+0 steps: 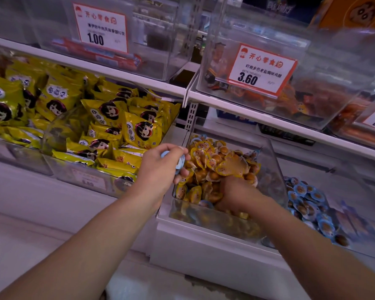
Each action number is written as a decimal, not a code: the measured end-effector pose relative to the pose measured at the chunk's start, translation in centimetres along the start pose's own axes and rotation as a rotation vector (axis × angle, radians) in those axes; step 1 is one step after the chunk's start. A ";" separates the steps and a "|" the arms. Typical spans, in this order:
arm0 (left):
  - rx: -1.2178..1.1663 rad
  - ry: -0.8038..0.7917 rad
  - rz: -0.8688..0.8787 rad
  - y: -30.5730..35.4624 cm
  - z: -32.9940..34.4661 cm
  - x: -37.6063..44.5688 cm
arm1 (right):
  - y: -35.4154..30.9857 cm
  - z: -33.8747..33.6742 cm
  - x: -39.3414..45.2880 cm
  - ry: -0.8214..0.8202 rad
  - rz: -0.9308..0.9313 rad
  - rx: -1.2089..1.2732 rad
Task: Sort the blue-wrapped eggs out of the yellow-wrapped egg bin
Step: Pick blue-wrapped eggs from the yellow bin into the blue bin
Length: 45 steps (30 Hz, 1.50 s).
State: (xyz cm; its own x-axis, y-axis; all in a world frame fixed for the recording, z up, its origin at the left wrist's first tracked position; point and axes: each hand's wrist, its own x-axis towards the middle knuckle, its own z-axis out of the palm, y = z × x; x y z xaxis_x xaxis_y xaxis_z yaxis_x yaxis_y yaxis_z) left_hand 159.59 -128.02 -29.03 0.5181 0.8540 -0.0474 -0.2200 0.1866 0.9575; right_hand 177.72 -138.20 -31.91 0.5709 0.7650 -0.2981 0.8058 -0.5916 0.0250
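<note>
White shelving (pixel 204 252) of smooth painted metal runs in two tiers, upper boards carrying clear boxes and the lower deck carrying open bins. Clear rigid plastic forms the left lower bin (pixel 59 167), heaped with glossy yellow foil snack packs (pixel 108 118), flat, pillow-shaped and printed with a cartoon face; too many overlap to count. Two upper clear boxes each bear a red-bordered white card: the left price card (pixel 101 29) reads 1.00, the right price card (pixel 261 70) reads 3.60. A third card is cut by the right edge.

The yellow-wrapped egg bin (pixel 277 169), a clear tub with slanted walls, sits at the front edge of the lower deck, centre. It is filled with yellow-wrapped eggs (pixel 206 148), small round brown eggs sealed in crinkled disc-shaped film; uncountable. Just beside its right wall lies the blue pile (pixel 305 198) of like discs in blue film, with one bare brown egg at the near end.

The right hand (pixel 236 191) is sunk into the yellow heap near the bin's front wall; its fingers are buried, so their state cannot be told. The left hand (pixel 160 167) hovers over the bin's left wall, fingers curled round one blue-wrapped egg (pixel 179 163), of which only the pale blue film edge shows.
</note>
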 end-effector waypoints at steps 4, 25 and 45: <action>0.008 -0.007 0.017 0.2 -0.2 0.0 | 1.2 -2.2 -1.6 0.047 -0.090 -0.199; 0.056 0.011 0.011 -0.5 -0.3 0.1 | -3.9 0.5 -0.9 -0.284 -0.314 0.094; 0.057 -0.007 -0.055 -0.4 0.7 0.7 | -2.9 -0.1 1.5 -0.542 -0.235 0.820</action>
State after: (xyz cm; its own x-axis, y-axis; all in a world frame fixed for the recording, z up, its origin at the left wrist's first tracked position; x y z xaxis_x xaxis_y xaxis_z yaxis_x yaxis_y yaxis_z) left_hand 160.61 -127.81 -29.22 0.5336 0.8399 -0.0987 -0.1438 0.2051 0.9681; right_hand 176.23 -135.29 -32.31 0.0987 0.7868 -0.6093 0.4157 -0.5889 -0.6931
